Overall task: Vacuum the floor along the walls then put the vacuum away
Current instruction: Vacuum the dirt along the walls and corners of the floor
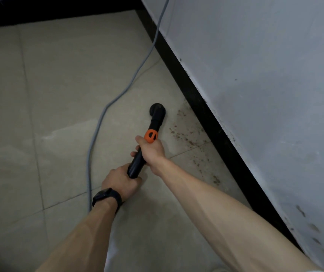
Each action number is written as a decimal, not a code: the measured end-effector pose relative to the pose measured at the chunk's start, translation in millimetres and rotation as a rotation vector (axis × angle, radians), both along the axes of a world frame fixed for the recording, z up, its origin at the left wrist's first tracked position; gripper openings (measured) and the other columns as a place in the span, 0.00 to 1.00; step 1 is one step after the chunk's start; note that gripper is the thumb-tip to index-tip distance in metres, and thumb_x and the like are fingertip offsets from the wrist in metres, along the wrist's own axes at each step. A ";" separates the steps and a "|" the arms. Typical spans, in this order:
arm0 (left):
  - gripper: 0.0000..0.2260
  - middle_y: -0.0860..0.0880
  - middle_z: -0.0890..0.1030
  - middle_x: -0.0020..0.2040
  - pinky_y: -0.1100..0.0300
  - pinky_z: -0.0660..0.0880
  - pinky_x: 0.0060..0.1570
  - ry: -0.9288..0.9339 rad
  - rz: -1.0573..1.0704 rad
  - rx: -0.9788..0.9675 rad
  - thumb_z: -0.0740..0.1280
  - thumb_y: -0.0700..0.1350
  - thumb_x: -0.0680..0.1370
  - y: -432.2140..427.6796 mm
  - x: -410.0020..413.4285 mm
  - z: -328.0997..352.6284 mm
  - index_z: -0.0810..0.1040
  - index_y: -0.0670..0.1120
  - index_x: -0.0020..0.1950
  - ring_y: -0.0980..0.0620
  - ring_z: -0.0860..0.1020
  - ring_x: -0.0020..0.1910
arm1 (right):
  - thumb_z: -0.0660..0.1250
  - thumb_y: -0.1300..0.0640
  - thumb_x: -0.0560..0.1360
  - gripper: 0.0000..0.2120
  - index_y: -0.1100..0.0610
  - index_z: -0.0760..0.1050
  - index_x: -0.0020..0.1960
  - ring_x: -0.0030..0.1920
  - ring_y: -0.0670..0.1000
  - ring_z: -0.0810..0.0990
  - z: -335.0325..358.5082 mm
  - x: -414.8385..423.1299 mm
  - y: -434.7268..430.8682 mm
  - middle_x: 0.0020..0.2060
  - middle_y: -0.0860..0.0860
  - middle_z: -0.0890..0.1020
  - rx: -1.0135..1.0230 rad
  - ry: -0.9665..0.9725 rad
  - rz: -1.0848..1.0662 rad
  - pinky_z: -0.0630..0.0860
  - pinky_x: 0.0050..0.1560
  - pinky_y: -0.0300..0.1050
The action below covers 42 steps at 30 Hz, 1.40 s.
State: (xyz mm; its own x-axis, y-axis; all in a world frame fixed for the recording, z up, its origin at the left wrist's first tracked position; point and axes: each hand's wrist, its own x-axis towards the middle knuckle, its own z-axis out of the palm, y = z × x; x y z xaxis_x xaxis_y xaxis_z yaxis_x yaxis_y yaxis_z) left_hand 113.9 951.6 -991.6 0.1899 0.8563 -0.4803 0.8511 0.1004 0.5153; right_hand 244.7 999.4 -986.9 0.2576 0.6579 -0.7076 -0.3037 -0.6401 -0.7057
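By the wall, L hand & R hand each curl tight round the vac wand.

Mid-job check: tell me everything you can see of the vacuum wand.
The vacuum wand is a black, plastic-looking tube with an orange collar and a small round black nozzle at its far end. It slopes down and away, nozzle seemingly on the beige tiled floor, just short of brown specks by the black skirting. The left hand grips its near end; the right hand grips it just behind the collar.
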 end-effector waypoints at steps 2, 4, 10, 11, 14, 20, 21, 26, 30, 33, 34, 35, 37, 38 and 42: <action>0.10 0.55 0.79 0.35 0.61 0.71 0.31 0.005 -0.016 -0.004 0.64 0.56 0.65 -10.6 -4.4 -0.1 0.73 0.60 0.45 0.51 0.78 0.33 | 0.71 0.52 0.80 0.17 0.62 0.75 0.62 0.33 0.52 0.86 0.3 -5.1 -12.0 0.39 0.53 0.82 -0.013 -0.006 -0.025 0.82 0.38 0.46; 0.12 0.53 0.80 0.37 0.59 0.74 0.33 0.022 -0.033 -0.009 0.63 0.56 0.65 -21.3 -10.7 -0.8 0.73 0.60 0.48 0.49 0.79 0.36 | 0.70 0.53 0.79 0.16 0.62 0.75 0.62 0.32 0.52 0.86 -1.1 -11.7 -24.7 0.38 0.53 0.82 -0.019 -0.004 -0.053 0.82 0.38 0.47; 0.15 0.52 0.82 0.43 0.57 0.76 0.39 0.110 -0.095 0.009 0.63 0.59 0.67 -41.6 -28.2 -2.6 0.74 0.58 0.52 0.47 0.81 0.43 | 0.70 0.56 0.78 0.10 0.58 0.73 0.54 0.31 0.53 0.85 -7.3 -29.1 -55.8 0.36 0.53 0.82 -0.020 0.023 -0.172 0.83 0.39 0.49; 0.14 0.52 0.82 0.43 0.57 0.76 0.39 0.120 -0.104 0.011 0.63 0.59 0.67 -42.5 -28.0 -2.9 0.74 0.58 0.52 0.47 0.81 0.43 | 0.70 0.56 0.78 0.10 0.58 0.73 0.55 0.31 0.52 0.85 -8.0 -29.0 -58.0 0.36 0.53 0.82 -0.022 0.011 -0.188 0.83 0.39 0.49; 0.12 0.56 0.79 0.39 0.58 0.74 0.37 0.129 -0.128 0.039 0.63 0.59 0.68 -39.4 -21.4 -3.1 0.72 0.59 0.50 0.49 0.79 0.40 | 0.69 0.57 0.77 0.09 0.60 0.74 0.54 0.30 0.53 0.84 -8.0 -24.7 -58.5 0.36 0.54 0.81 -0.027 -0.019 -0.235 0.84 0.41 0.56; 0.13 0.56 0.72 0.36 0.59 0.66 0.32 0.157 -0.175 0.098 0.63 0.59 0.69 -16.4 6.8 -5.7 0.74 0.60 0.52 0.51 0.74 0.35 | 0.69 0.59 0.77 0.05 0.60 0.74 0.49 0.29 0.53 0.81 -0.1 1.9 -41.0 0.32 0.53 0.79 -0.028 -0.025 -0.287 0.83 0.42 0.56; 0.13 0.56 0.72 0.36 0.59 0.67 0.32 0.158 -0.173 0.096 0.63 0.59 0.69 -13.7 10.5 -7.1 0.74 0.60 0.52 0.51 0.73 0.35 | 0.69 0.59 0.77 0.05 0.60 0.75 0.49 0.29 0.53 0.81 0.5 6.2 -38.3 0.32 0.53 0.79 -0.031 -0.019 -0.286 0.82 0.42 0.55; 0.09 0.56 0.71 0.36 0.59 0.68 0.35 0.142 -0.191 0.096 0.64 0.58 0.69 -2.2 24.2 -9.1 0.70 0.60 0.47 0.50 0.74 0.37 | 0.68 0.60 0.77 0.04 0.59 0.73 0.49 0.26 0.53 0.78 2.6 18.7 -27.4 0.29 0.52 0.78 -0.028 -0.003 -0.304 0.80 0.34 0.48; 0.07 0.56 0.72 0.36 0.59 0.67 0.35 0.121 -0.204 0.101 0.64 0.56 0.70 8.9 31.5 -5.7 0.68 0.60 0.44 0.49 0.77 0.40 | 0.68 0.61 0.78 0.04 0.59 0.73 0.46 0.25 0.53 0.77 4.3 25.9 -18.3 0.28 0.51 0.77 -0.012 0.007 -0.311 0.79 0.31 0.47; 0.06 0.55 0.73 0.37 0.59 0.67 0.36 0.122 -0.207 0.105 0.63 0.56 0.70 14.5 37.2 -5.1 0.68 0.59 0.44 0.49 0.79 0.41 | 0.67 0.62 0.78 0.04 0.59 0.73 0.46 0.25 0.53 0.77 3.4 30.6 -13.5 0.28 0.51 0.77 -0.003 -0.008 -0.311 0.79 0.31 0.48; 0.06 0.56 0.72 0.36 0.59 0.67 0.35 0.122 -0.207 0.105 0.63 0.56 0.70 16.3 39.0 -5.0 0.67 0.59 0.44 0.49 0.78 0.40 | 0.67 0.62 0.78 0.04 0.59 0.73 0.46 0.25 0.53 0.77 2.8 31.7 -11.7 0.28 0.52 0.77 -0.001 -0.014 -0.314 0.79 0.31 0.48; 0.06 0.56 0.71 0.35 0.59 0.68 0.35 0.122 -0.211 0.102 0.63 0.56 0.70 18.3 40.7 -5.1 0.67 0.59 0.44 0.49 0.77 0.39 | 0.67 0.62 0.78 0.04 0.59 0.73 0.46 0.25 0.53 0.77 2.2 32.6 -10.0 0.28 0.51 0.77 0.002 -0.019 -0.318 0.79 0.31 0.48; 0.06 0.56 0.70 0.35 0.59 0.68 0.36 0.117 -0.224 0.094 0.63 0.56 0.70 23.9 43.9 -5.2 0.67 0.60 0.44 0.49 0.75 0.38 | 0.67 0.62 0.78 0.04 0.59 0.73 0.46 0.25 0.53 0.77 1.8 35.0 -5.8 0.28 0.51 0.77 0.010 -0.028 -0.327 0.79 0.32 0.49; 0.06 0.56 0.70 0.36 0.59 0.68 0.35 0.114 -0.228 0.092 0.64 0.56 0.70 26.8 45.2 -5.4 0.67 0.61 0.44 0.50 0.75 0.37 | 0.68 0.62 0.78 0.04 0.59 0.73 0.46 0.25 0.53 0.77 1.3 36.6 -3.4 0.27 0.51 0.77 0.013 -0.032 -0.332 0.79 0.32 0.49; 0.06 0.56 0.71 0.36 0.59 0.67 0.34 0.076 -0.209 0.081 0.64 0.56 0.68 39.7 51.1 -9.2 0.69 0.61 0.43 0.50 0.74 0.37 | 0.68 0.62 0.78 0.04 0.59 0.73 0.49 0.26 0.53 0.78 0.5 44.3 7.6 0.28 0.51 0.77 0.022 -0.043 -0.331 0.79 0.32 0.48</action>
